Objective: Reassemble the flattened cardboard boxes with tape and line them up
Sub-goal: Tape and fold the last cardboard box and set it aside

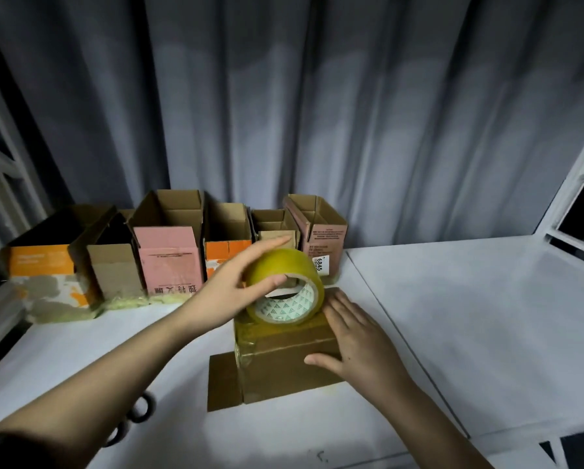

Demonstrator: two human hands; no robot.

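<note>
A brown cardboard box stands upside down in the middle of the white table, a strip of yellowish tape running over its left top edge. My left hand holds a yellow roll of tape upright on the box's top, thumb on the roll's front rim and fingers over its back. My right hand presses flat on the box's right top, thumb down the front face. A loose flap lies flat to the box's left.
Several assembled open boxes stand in a row along the back of the table before a grey curtain. Black scissors lie under my left forearm. A white frame rises at the right.
</note>
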